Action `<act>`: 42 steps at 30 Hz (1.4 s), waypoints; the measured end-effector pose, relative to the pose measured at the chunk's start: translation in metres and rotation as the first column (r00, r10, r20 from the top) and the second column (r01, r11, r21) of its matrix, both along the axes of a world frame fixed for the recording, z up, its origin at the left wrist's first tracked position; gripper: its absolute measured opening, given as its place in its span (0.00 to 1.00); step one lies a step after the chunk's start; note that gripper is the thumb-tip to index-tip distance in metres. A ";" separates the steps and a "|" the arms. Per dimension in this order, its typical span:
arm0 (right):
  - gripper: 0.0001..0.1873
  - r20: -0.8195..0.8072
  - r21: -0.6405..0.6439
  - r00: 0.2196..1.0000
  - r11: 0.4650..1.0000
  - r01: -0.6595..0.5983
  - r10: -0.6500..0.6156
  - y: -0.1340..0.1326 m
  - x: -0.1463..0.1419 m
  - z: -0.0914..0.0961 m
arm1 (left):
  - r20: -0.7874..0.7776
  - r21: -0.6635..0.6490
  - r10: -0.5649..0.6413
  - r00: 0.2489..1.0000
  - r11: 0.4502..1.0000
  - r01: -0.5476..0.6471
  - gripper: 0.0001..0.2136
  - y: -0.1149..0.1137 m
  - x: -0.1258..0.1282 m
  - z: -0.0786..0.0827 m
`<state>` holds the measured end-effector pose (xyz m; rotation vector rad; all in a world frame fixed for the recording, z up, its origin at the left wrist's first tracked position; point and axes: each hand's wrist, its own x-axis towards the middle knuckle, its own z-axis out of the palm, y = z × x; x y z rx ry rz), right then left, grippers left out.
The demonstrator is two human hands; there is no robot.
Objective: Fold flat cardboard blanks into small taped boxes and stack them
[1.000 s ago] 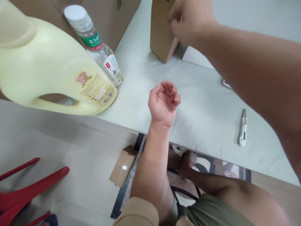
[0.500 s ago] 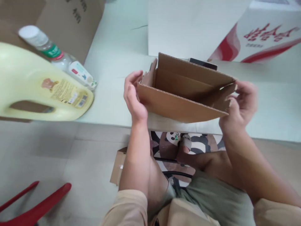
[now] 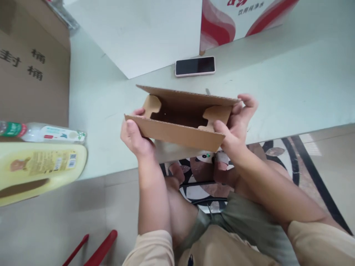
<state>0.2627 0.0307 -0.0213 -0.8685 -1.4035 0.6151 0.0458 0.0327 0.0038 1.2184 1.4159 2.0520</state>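
A brown cardboard box (image 3: 177,133) is held up over the table's front edge, its top open toward me. Its two long flaps stand up, and the small notched end flaps lean inward over the dark inside. My left hand (image 3: 137,138) grips the box's left end, thumb on the near flap and fingers behind it. At the other end my right hand (image 3: 235,123) has its thumb on the right end flap and its fingers around the outside. The bottom of the box is hidden.
On the pale table (image 3: 291,81) lie a phone (image 3: 195,66), a clear bottle (image 3: 34,132) and a yellow jug (image 3: 41,166). A white carton with red waves (image 3: 222,26) and a large brown carton (image 3: 33,81) stand farther back. Red legs (image 3: 102,247) show on the floor.
The view has swung to the right, bringing the phone fully into sight. Both end flaps now lean into the box, and my right thumb has moved onto the right one.
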 end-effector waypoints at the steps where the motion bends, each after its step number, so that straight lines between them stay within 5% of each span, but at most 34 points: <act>1: 0.29 0.005 -0.025 1.000 1.000 -0.009 0.009 -0.001 -0.001 0.002 | 0.035 0.006 -0.003 0.999 1.000 0.003 0.17 0.003 0.002 0.001; 7: 0.13 0.095 -0.007 0.995 0.999 0.041 -0.040 -0.004 0.006 0.007 | 0.124 0.031 -0.127 0.984 0.992 0.124 0.10 0.014 0.006 0.004; 15: 0.25 0.106 -0.027 0.994 1.000 0.000 0.002 -0.006 0.011 -0.006 | 0.058 -0.031 -0.113 0.992 0.993 0.115 0.13 0.011 0.000 0.002; 23: 0.21 0.119 -0.018 0.990 0.997 0.074 -0.071 -0.005 0.006 -0.006 | 0.116 -0.008 -0.149 0.982 0.989 0.151 0.15 0.012 0.000 0.002; 29: 0.21 0.090 -0.005 0.992 0.996 0.085 -0.085 -0.005 0.005 -0.009 | -0.005 -0.132 -0.070 0.998 0.989 0.069 0.20 0.013 -0.008 -0.005; 42: 0.25 0.041 -0.045 0.997 0.997 0.063 -0.061 -0.007 0.003 -0.006 | -0.169 -0.206 -0.110 0.979 0.976 0.074 0.25 0.009 -0.011 -0.001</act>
